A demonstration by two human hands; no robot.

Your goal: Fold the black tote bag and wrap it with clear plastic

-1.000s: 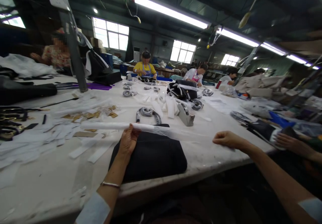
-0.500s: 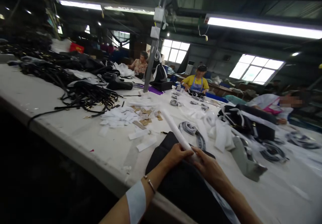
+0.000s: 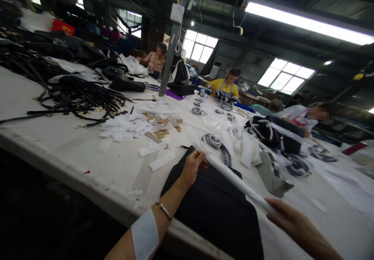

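Note:
A long white rolled strip, perhaps foam or tissue, runs slantwise over a black bag lying at the table's near edge. My left hand is closed in a pinch at the strip's far end, just above the top of the bag. Lower down to the right, my right hand is wrapped around the same strip; part of its fingers is hidden. The bag lies beneath the strip and touches neither hand clearly.
A grey tape dispenser and coiled wrapped straps lie right of the bag. White paper slips and black straps with gold clasps spread leftward. A metal post rises behind. Several co-workers sit around the table.
My hands have moved apart along the white strip: the left toward its far end, the right down and right. The strip now slants across the bag, more of which shows. The view has shifted.

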